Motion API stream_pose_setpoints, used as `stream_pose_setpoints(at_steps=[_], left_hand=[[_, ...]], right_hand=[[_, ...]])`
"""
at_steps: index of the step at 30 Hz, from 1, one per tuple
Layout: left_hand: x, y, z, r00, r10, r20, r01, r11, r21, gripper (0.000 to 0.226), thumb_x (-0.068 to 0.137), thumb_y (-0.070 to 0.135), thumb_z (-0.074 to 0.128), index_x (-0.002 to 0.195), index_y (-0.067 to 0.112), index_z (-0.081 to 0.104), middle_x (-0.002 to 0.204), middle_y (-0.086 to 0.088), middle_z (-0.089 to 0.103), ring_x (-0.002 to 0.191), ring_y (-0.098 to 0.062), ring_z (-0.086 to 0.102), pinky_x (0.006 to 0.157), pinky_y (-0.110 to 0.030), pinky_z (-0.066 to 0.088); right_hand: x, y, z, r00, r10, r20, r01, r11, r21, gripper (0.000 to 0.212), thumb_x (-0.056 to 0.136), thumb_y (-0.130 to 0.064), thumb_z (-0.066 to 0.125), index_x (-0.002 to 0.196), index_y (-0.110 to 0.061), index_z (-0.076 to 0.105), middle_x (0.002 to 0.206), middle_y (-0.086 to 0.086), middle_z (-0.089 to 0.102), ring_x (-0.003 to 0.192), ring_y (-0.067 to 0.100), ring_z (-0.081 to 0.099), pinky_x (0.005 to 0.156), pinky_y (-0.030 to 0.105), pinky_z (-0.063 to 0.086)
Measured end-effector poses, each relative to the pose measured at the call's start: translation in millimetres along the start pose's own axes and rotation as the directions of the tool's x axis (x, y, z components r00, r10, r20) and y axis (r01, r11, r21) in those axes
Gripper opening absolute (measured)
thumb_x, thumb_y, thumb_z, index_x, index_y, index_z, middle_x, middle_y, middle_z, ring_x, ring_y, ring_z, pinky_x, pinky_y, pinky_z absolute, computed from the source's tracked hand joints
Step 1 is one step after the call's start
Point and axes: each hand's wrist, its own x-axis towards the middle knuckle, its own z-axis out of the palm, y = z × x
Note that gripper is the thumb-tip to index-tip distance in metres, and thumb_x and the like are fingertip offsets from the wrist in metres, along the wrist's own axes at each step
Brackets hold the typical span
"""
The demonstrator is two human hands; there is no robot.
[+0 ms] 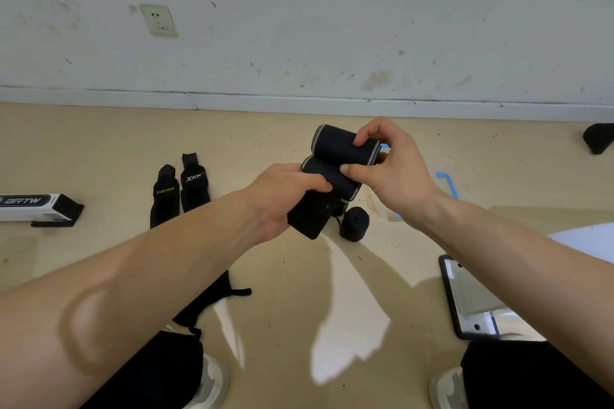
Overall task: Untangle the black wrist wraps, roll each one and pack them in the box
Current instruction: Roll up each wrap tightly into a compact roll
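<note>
Far on the left, the white box (31,206) lies on its side on the floor, with its dark end flap open toward the middle. Just right of it, two black wraps with labels (179,191) lie flat side by side, not rolled. Near the person's left knee, one more flat black strap (206,300) lies on the floor.

In the middle, the left hand (282,199) is closed around the loose lower end of a black wrist wrap (327,188) and holds it up off the floor. The right hand (388,164) pinches the top part with thumb and fingertips, where the cloth makes two round rolls, one above the other. I cannot tell if this is one wrap or two stuck together.

To do this step well, I think the left hand should keep the tail pulled tight while the right hand turns the roll — edges lined up, so it comes out neat and small enough for the box.

Just under the hands, one finished little roll (355,223) sits on the floor. To the near right lies a phone (471,297), flat.

Count — one box, two labelled flat wraps, one flat strap, one done roll, and the bundle in the hands.
</note>
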Motion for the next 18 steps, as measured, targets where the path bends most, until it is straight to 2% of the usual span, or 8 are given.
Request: stream_pose_setpoints(at_steps=[4, 7, 10, 13, 16, 18], left_hand=[[-1.9, 0.7, 1.6, 0.999, 0.034, 0.025, -0.034, 0.999, -0.015, 0.018, 0.093, -0.002, 0.063, 0.104, 0.009, 0.071, 0.091, -0.010, 0.074, 0.077, -0.022, 0.071, 0.057, -0.026, 0.055], [-3.6, 2.6, 0.9, 0.999, 0.049, 0.024, -0.049, 0.998, -0.027, 0.020, 0.094, 0.000, 0.063, 0.110, 0.009, 0.071, 0.089, -0.008, 0.075, 0.074, -0.018, 0.072, 0.055, -0.024, 0.055], [-5.6, 4.2, 2.1, 0.999, 0.042, 0.024, -0.041, 0.999, -0.022, 0.021, 0.095, 0.001, 0.064, 0.113, 0.009, 0.071, 0.089, -0.007, 0.075, 0.069, -0.014, 0.072, 0.053, -0.022, 0.054], [-5.5, 3.5, 2.6, 0.999, 0.038, 0.003, -0.038, 0.999, -0.034, 0.023, 0.095, -0.002, 0.063, 0.115, 0.008, 0.069, 0.092, -0.008, 0.075, 0.070, -0.016, 0.073, 0.053, -0.024, 0.055], [-4.9, 4.0, 1.4, 1.000, 0.027, 0.002, -0.027, 0.999, -0.030, 0.028, 0.096, -0.003, 0.062, 0.120, 0.007, 0.069, 0.100, -0.011, 0.074, 0.082, -0.021, 0.072, 0.055, -0.026, 0.057], [-4.1, 5.3, 0.1, 1.000, 0.005, 0.014, -0.005, 1.000, -0.021, 0.027, 0.097, -0.002, 0.060, 0.121, 0.005, 0.070, 0.098, -0.011, 0.075, 0.081, -0.019, 0.072, 0.057, -0.024, 0.057]], right_hand=[[-2.4, -3.5, 3.4, 1.000, -0.026, -0.008, 0.026, 0.999, 0.046, 0.020, 0.084, -0.019, 0.078, 0.084, -0.018, 0.058, 0.083, -0.009, 0.059, 0.076, 0.014, 0.057, 0.070, 0.034, 0.051], [-1.9, -4.9, 2.9, 1.000, -0.015, -0.015, 0.015, 0.999, 0.048, 0.012, 0.089, -0.016, 0.070, 0.083, -0.019, 0.061, 0.083, -0.008, 0.060, 0.077, 0.017, 0.058, 0.072, 0.031, 0.051], [-1.7, -3.7, 1.3, 1.000, -0.014, 0.019, 0.014, 1.000, 0.016, 0.020, 0.083, -0.010, 0.073, 0.086, -0.023, 0.058, 0.089, -0.004, 0.062, 0.080, 0.027, 0.063, 0.071, 0.038, 0.055], [-3.1, -3.9, 0.6, 0.999, -0.014, 0.030, 0.014, 1.000, -0.022, 0.035, 0.080, -0.007, 0.075, 0.097, -0.026, 0.052, 0.099, -0.007, 0.058, 0.080, 0.018, 0.061, 0.070, 0.033, 0.055], [-2.1, -3.4, -0.6, 0.999, 0.000, 0.040, 0.001, 0.999, -0.032, 0.049, 0.077, -0.006, 0.078, 0.105, -0.032, 0.049, 0.107, -0.006, 0.056, 0.087, 0.016, 0.061, 0.069, 0.028, 0.055], [-0.9, -2.3, -0.4, 0.999, -0.004, 0.046, 0.008, 0.997, -0.074, 0.055, 0.073, -0.007, 0.081, 0.110, -0.033, 0.050, 0.111, -0.006, 0.055, 0.090, 0.015, 0.059, 0.072, 0.029, 0.052]])
